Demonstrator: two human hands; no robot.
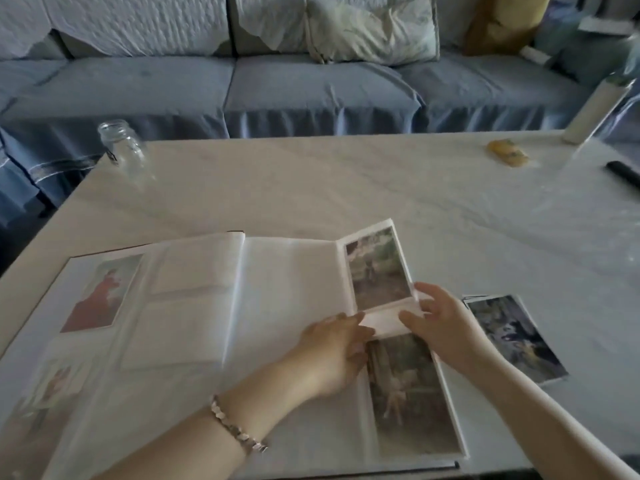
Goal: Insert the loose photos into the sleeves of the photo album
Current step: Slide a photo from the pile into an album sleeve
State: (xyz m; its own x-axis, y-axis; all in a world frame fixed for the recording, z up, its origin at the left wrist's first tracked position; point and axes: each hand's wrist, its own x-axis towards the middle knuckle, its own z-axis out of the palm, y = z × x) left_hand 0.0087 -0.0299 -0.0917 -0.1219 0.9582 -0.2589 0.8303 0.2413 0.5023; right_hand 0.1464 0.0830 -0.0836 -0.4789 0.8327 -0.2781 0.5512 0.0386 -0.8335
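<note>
Now both hands meet on the right page of the open album, which lies on the near side of the table. The right hand pinches the near edge of a photo. The left hand presses fairly straight fingers beside it. Loose photos lie to the right of the album.

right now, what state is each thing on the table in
photo album: open, lying flat
top photo: tilted, not seated in sleeve
lower photo: sleeved
loose photos: lying beside album, unsleeved
glass jar: upright, lidless
left hand: fingers touching top photo's edge
right hand: holding top photo
</note>
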